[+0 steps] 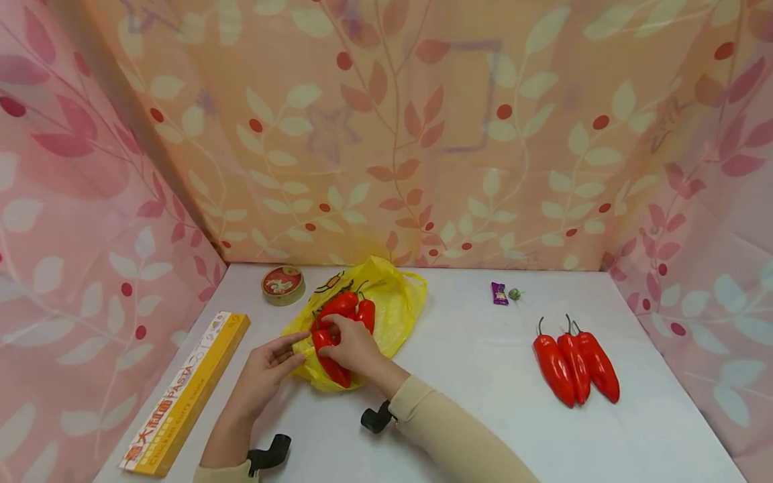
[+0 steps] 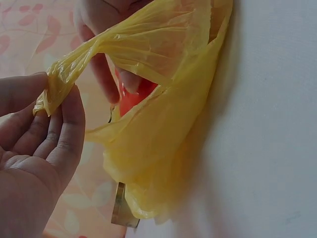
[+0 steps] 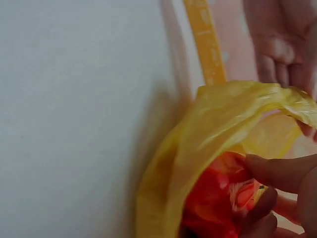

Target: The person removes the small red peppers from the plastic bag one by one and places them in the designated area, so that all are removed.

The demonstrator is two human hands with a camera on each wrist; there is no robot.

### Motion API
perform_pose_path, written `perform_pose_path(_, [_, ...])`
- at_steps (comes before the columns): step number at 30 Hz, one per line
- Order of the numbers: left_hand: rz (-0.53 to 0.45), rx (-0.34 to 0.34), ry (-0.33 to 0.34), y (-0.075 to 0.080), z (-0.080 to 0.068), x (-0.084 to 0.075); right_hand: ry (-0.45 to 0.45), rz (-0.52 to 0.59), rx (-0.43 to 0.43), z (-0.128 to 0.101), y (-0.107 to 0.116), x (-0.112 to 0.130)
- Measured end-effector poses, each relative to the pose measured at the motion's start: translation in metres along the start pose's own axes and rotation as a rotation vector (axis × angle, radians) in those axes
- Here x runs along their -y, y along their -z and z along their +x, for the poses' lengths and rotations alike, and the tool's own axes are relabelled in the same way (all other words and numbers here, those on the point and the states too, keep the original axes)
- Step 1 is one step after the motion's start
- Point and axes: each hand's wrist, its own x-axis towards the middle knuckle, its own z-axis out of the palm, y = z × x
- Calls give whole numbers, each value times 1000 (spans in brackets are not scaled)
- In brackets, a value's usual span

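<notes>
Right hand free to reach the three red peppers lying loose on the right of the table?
Probably not yet: the right hand grips a red pepper at the yellow plastic bag. The path to the three loose red peppers looks bare.

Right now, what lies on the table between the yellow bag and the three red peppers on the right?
In the head view, only bare white table lies between the yellow bag and the three peppers; two small sweets sit further back.

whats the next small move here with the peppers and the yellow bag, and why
Probably let the right hand push the red pepper it grips deeper into the yellow bag and release it. The left hand pinches the bag's edge, holding the mouth open, and three peppers wait on the table.
</notes>
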Motion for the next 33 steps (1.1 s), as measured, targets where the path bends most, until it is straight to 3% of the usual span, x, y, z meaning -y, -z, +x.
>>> perform_pose_path(5, [-5, -1, -19, 1, 1, 1, -20, 58, 20, 0, 7, 3])
perform_pose_path(12, [-6, 1, -13, 1, 1, 3, 24, 59, 33, -7, 18, 0])
perform_pose_path(20, [-2, 1, -12, 1, 0, 1, 33, 300, -4, -17, 43, -4])
perform_pose_path(25, [0, 1, 15, 1, -1, 0, 100, 320, -16, -25, 62, -7])
perform_pose_path(33, [17, -8, 24, 1, 0, -3, 128, 316, -42, -39, 85, -13])
